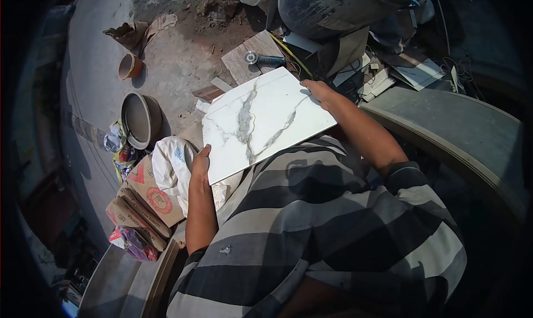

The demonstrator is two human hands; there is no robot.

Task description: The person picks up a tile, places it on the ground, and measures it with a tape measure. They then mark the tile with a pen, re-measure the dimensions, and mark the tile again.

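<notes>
A white tile [266, 118] with grey marble veining is held in front of my body, tilted in the view. My left hand [201, 163] grips its left edge, thumb on the top face and the fingers hidden beneath. On the opposite edge, near the upper right corner, my right hand [318, 92] is closed with its thumb on the top and its fingers out of sight. Just beyond the tile's far edge lies an angle grinder [266, 58], on a brownish tile [236, 62] on the ground.
Left of me stand a large grey tub [140, 120] and a small orange bucket [130, 66]. Cement bags [158, 198] and a white sack [173, 165] lie nearer. Broken tile pieces [380, 85] and a big dark container [333, 10] sit at the upper right. A curved ledge [449, 115] runs along the right.
</notes>
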